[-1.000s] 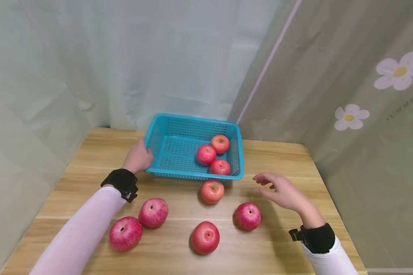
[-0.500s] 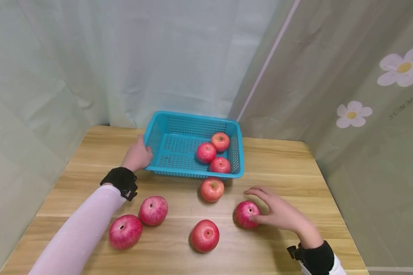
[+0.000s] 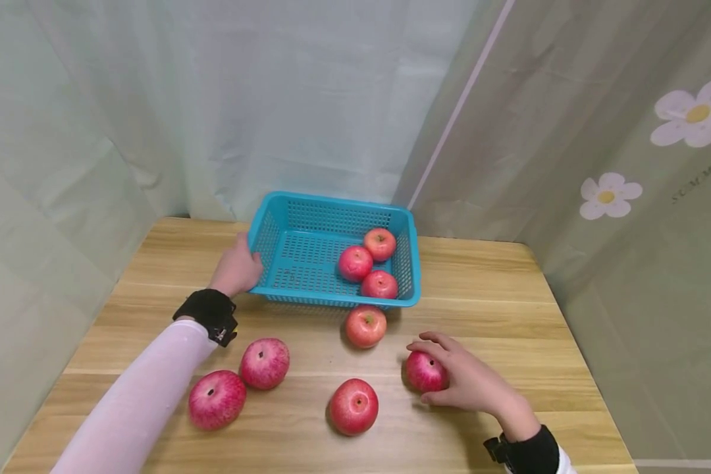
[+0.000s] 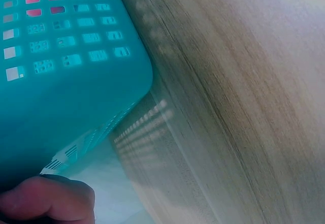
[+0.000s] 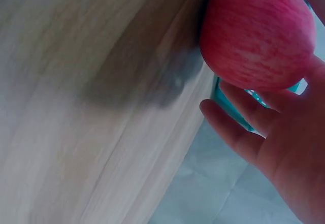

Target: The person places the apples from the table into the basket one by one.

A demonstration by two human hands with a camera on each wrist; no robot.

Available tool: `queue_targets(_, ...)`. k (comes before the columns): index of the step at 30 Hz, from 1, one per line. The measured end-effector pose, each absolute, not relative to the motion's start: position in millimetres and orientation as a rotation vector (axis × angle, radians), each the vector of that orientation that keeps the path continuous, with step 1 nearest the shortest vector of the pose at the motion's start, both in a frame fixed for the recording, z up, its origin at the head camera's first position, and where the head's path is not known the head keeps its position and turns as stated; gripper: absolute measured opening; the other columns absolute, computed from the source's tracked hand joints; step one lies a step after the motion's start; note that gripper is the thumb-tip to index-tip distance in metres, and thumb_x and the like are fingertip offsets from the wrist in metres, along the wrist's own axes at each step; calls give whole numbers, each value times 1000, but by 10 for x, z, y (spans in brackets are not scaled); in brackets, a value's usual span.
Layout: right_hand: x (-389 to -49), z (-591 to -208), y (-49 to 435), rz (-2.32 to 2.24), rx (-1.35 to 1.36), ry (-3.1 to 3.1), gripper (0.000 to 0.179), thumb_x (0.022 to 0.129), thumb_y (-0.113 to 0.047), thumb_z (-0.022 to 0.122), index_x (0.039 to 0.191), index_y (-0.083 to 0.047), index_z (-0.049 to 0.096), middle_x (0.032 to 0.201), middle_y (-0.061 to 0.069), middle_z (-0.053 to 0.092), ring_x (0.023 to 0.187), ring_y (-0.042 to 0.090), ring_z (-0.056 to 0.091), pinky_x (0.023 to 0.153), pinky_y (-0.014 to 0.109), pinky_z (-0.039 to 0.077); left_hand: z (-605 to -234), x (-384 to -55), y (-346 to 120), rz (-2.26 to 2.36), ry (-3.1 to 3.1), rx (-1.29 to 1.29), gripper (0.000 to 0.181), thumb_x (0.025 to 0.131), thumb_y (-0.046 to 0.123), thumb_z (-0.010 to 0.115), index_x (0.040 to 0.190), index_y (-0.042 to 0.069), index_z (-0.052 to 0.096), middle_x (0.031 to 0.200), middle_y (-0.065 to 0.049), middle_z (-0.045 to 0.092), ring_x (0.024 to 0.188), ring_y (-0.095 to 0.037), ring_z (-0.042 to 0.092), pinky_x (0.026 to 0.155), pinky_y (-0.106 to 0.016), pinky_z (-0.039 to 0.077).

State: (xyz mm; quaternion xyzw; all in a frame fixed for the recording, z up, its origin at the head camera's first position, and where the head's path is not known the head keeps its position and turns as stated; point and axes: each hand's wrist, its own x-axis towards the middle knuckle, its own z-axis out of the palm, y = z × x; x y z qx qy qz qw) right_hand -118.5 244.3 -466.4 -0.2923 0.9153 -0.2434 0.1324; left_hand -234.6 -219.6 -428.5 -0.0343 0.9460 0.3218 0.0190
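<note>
The right hand (image 3: 468, 374) curls around the dark-red apple (image 3: 419, 374) at the right of the desk (image 3: 480, 283), with the thumb on the near side and the fingers arching over the far side. Its ring and little fingers lie clear below the fruit in the right wrist view; how firmly the others press cannot be told. The apple sits with its dark hollow facing up.

The left hand (image 3: 237, 268) grips the left end of the blue plastic basket (image 3: 332, 216), which stands at the far side with three apples (image 3: 355, 263) bunched at its right end.

For a sound hold, the thumb and fingertips should settle below the apple's widest part, on opposite sides, before any weight is taken; a grip too high on such a smooth, round skin would probably slip. Even, gentle pressure should do, as hard pinching could bruise it. The left hand does well to keep the basket steady.

The paler apple (image 3: 365, 326) just beside the basket's near wall calls for care, since a low, leftward swing could knock it. The near middle apple (image 3: 353, 407) and the left pair of apples (image 3: 264, 363) lie well apart from the right hand's fingers.
</note>
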Motion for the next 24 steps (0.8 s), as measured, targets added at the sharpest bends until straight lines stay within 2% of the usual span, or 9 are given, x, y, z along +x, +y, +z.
queue_targets(7,-1183,-4683,2406,-691,-866,2662,82,67,-48,89,139,-32,53,142,-5,41,121,19,43,86,39,55,-4287,-2344,-2199,988,2940,-103,56,103,12,39,147,-13,14,115,-37,52,85,-40,57,68,-49,50)
queue_targets(24,-1182,-4670,2345,-635,-912,2704,76,68,-49,88,135,-34,55,137,-6,46,119,15,45,86,39,53,-4337,-2378,-2214,989,2924,-124,58,104,14,38,149,-12,12,121,-37,49,91,-41,55,76,-53,50)
